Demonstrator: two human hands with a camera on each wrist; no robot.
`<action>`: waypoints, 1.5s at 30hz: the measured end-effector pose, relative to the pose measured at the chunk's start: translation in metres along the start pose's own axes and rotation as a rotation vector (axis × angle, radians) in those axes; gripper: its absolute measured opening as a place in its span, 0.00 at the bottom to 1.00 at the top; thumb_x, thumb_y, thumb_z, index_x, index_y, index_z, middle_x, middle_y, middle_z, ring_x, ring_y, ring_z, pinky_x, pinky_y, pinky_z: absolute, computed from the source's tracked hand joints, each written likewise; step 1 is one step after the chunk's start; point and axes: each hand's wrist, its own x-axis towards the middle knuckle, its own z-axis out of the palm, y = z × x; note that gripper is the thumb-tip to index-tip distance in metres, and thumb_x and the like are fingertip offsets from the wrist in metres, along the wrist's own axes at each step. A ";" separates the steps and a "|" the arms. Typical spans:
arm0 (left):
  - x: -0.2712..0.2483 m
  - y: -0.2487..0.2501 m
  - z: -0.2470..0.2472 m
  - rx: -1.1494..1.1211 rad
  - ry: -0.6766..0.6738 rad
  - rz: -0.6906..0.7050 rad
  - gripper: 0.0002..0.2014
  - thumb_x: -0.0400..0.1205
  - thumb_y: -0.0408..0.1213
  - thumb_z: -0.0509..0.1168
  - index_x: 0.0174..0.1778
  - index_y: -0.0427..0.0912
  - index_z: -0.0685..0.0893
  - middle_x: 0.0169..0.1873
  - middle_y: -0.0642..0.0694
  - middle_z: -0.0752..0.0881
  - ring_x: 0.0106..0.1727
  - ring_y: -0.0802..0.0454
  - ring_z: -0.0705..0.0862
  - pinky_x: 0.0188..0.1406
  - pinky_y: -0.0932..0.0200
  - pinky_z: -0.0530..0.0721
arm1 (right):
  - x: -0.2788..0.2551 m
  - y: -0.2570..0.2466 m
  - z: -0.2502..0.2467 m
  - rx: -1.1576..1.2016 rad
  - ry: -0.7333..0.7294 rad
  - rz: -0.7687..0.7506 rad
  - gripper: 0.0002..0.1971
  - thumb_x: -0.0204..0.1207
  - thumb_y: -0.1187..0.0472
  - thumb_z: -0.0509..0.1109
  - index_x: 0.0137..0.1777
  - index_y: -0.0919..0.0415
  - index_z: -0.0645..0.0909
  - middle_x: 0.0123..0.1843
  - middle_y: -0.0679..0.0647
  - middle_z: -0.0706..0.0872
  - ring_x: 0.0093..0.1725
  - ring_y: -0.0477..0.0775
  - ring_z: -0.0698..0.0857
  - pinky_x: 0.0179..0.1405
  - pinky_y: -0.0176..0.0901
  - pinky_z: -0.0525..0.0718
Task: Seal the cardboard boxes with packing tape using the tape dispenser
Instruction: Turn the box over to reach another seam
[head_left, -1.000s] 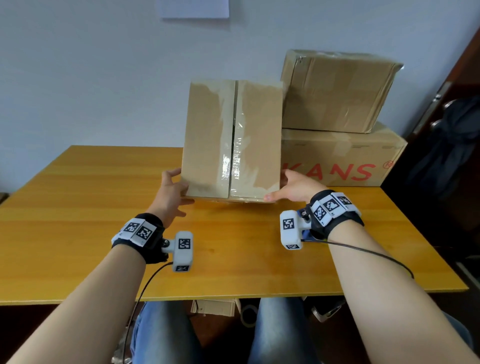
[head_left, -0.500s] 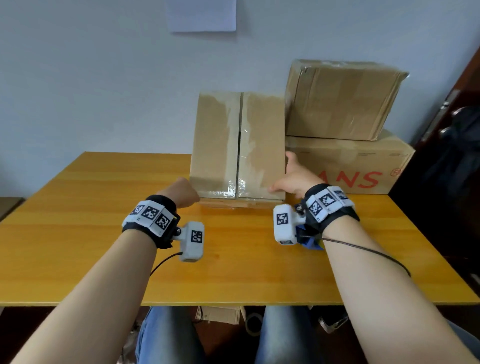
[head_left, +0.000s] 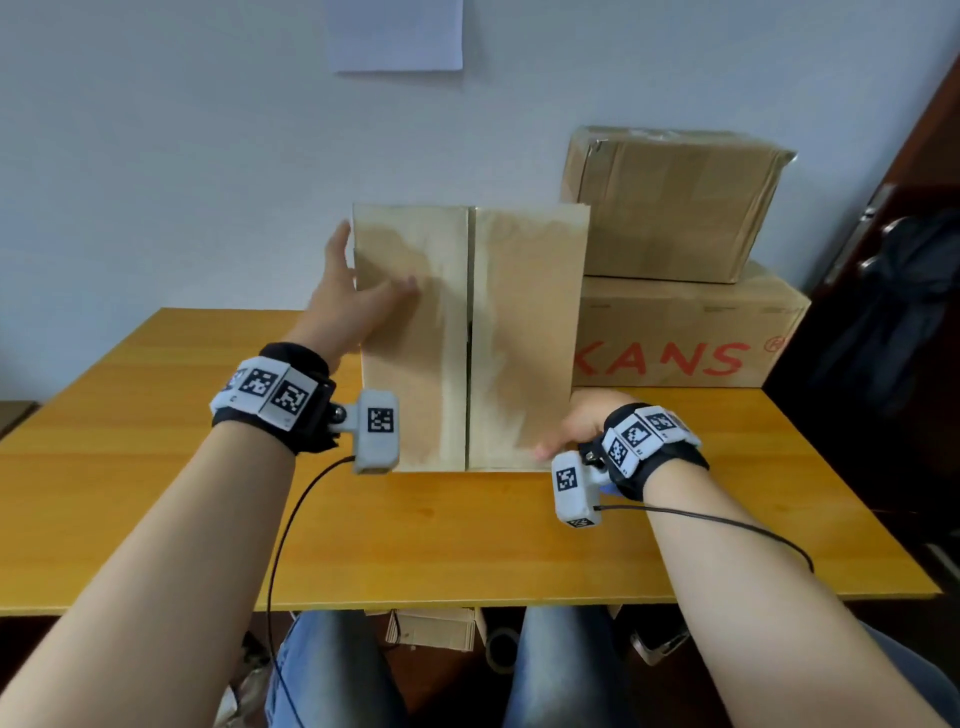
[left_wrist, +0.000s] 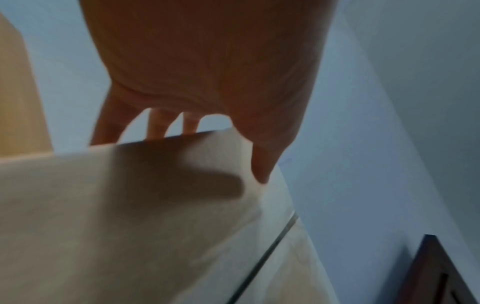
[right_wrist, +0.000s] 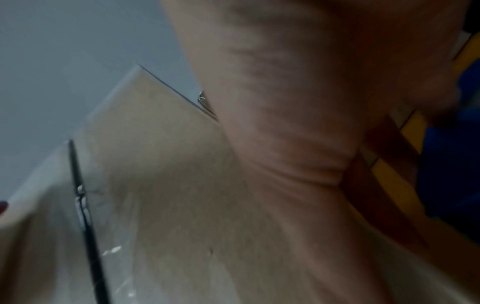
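box (head_left: 470, 338) on bench (head_left: 156, 467), taped seam faces viewer; left hand (head_left: 353, 296) at 9 o'clock, right hand (head_left: 576, 426) at 5, fingers gripping edges. tape dispenser unseen.

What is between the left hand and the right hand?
In the head view, the upright cardboard box stands between left hand and right hand; both hold its edges.
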 end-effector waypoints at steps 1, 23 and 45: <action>0.000 0.009 0.002 -0.072 0.052 0.094 0.42 0.79 0.53 0.72 0.84 0.67 0.54 0.73 0.48 0.78 0.70 0.47 0.80 0.68 0.43 0.81 | -0.001 0.003 0.001 0.024 -0.017 -0.012 0.36 0.59 0.35 0.84 0.63 0.57 0.86 0.54 0.52 0.92 0.53 0.56 0.90 0.60 0.55 0.88; 0.015 0.069 0.014 -0.161 0.260 0.214 0.15 0.81 0.56 0.67 0.33 0.53 0.79 0.29 0.59 0.80 0.37 0.57 0.80 0.40 0.60 0.75 | -0.041 -0.034 -0.078 1.414 0.371 -0.343 0.58 0.57 0.16 0.66 0.85 0.46 0.59 0.83 0.55 0.72 0.77 0.65 0.75 0.64 0.83 0.75; 0.024 0.025 0.005 0.063 0.100 0.220 0.33 0.78 0.49 0.71 0.80 0.53 0.72 0.79 0.51 0.75 0.78 0.51 0.75 0.73 0.41 0.80 | -0.023 -0.034 -0.047 0.951 0.261 -0.309 0.49 0.70 0.43 0.82 0.86 0.39 0.56 0.74 0.55 0.81 0.55 0.61 0.91 0.54 0.65 0.90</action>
